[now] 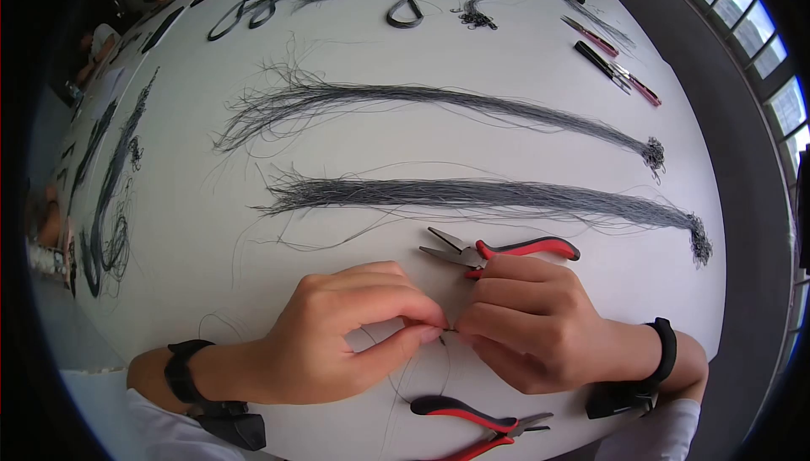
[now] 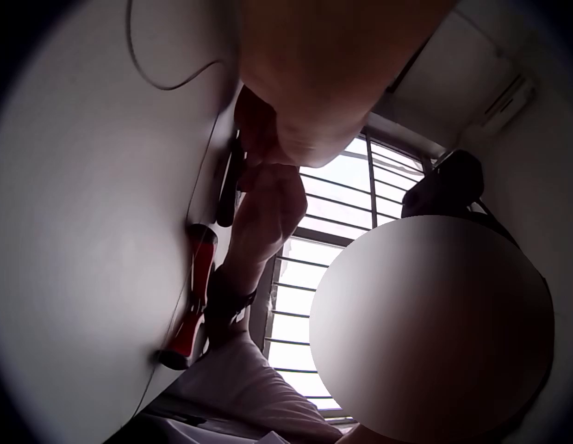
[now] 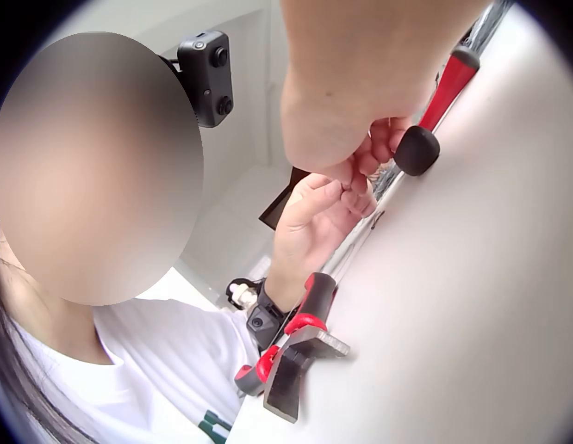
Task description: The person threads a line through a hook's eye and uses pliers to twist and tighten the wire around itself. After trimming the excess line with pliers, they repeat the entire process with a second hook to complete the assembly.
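Over the near part of the table, my two hands meet fingertip to fingertip. Thumb and index finger of the left hand [image 1: 325, 326] pinch a thin dark wire [image 1: 449, 368], whose loop hangs below the fingers. From the other side the right hand [image 1: 544, 326] pinches at the same short dark bit, its fingers curled; the fingertips hide most of it. Red-and-black pliers [image 1: 527, 248] lie with their jaws apart just beyond the right hand. A second pair of red-handled pliers [image 1: 468, 411] lies nearer my body, also seen as pliers [image 3: 314, 319] in the right wrist view.
Two long bundles of dark wire, a farther bundle [image 1: 472, 102] and a nearer bundle [image 1: 472, 194], stretch across the table [image 1: 186, 233], with curled ends at right. More coiled wire [image 1: 405, 10] and several tools [image 1: 603, 64] lie at the back. Other people sit along the left side.
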